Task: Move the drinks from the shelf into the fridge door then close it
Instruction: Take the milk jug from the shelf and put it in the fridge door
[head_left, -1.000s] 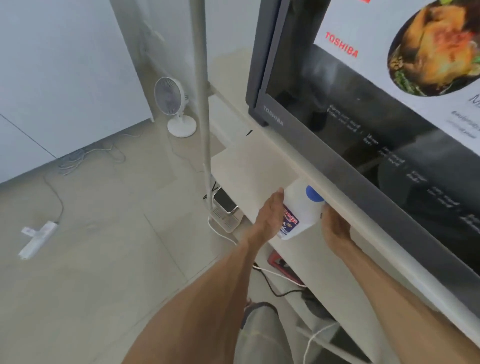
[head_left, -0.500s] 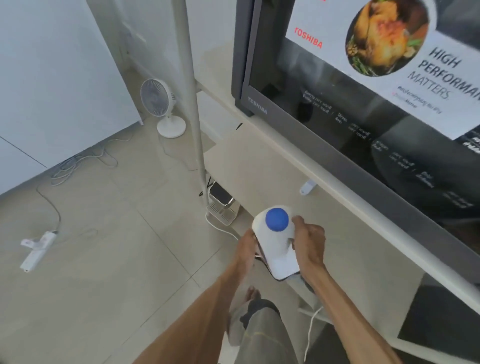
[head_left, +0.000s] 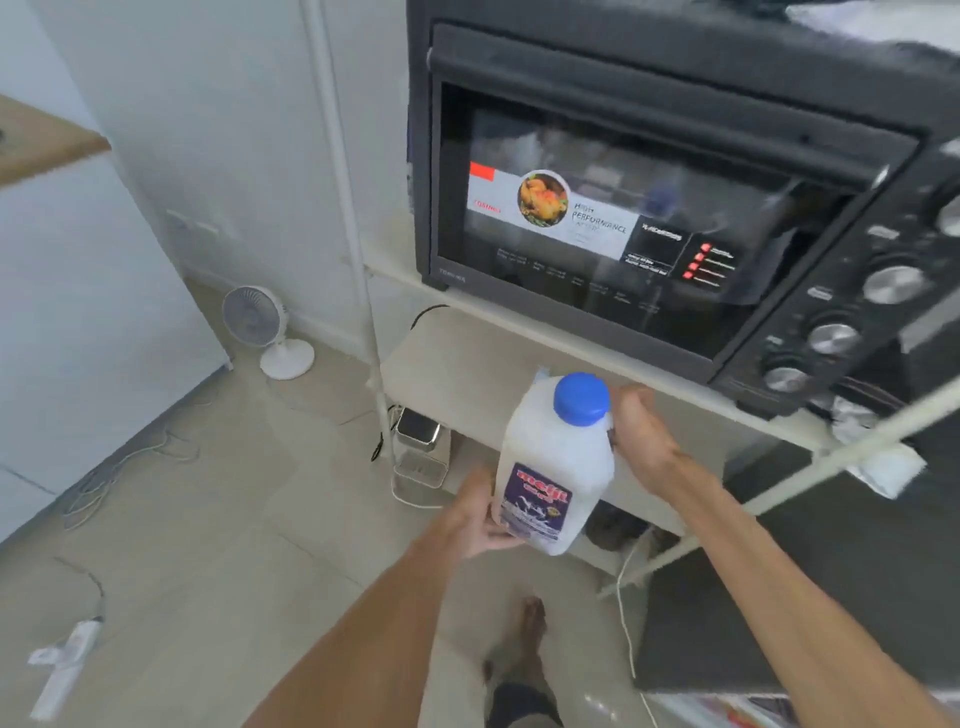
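Observation:
A white milk jug (head_left: 556, 462) with a blue cap and a dark label is held upright in the air in front of the pale shelf (head_left: 457, 364). My left hand (head_left: 480, 514) cups its lower left side and bottom. My right hand (head_left: 641, 436) grips its upper right side, near the cap. The jug is clear of the shelf board. The fridge door is not clearly in view.
A black toaster oven (head_left: 649, 208) stands on the upper shelf board. A white rack post (head_left: 358, 270) rises left of the shelf. On the tiled floor are a small white fan (head_left: 265, 327), a power strip (head_left: 62, 665) with cables, and my bare foot (head_left: 524, 644).
The jug came out from the lower shelf and rose toward me, turning upright so its label shows. Both hands stayed on it. The view lifted, showing the whole oven.

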